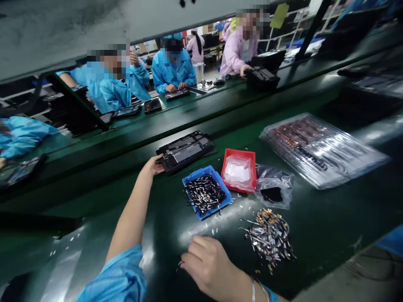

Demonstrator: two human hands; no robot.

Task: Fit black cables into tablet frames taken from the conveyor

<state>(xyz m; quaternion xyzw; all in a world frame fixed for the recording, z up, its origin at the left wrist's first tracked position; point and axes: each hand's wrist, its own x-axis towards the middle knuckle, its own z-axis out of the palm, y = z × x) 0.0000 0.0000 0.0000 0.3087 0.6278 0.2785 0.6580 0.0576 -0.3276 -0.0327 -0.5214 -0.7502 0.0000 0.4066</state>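
Left hand (153, 165) is stretched out to the far side of the green work surface (317, 226) and has its fingers closed on the near-left end of a black device frame (185, 150) - the frame lies flat along the edge of the raised strip there. Right hand (209, 264) is down close to the body, fingers curled with the tips on the surface. There's a thin dark bit right at the fingertips, but I can't tell if it's actually pinched.

Between the hands sits a blue tray (197, 174) full of small black-and-silver parts, with a red tray (237, 152) just beside it holding a clear packet. Right of that: a crumpled plastic bag (273, 188), a loose pile of tiny metal parts (269, 237), and a clear blister tray (321, 149) further back - well apart from both hands.
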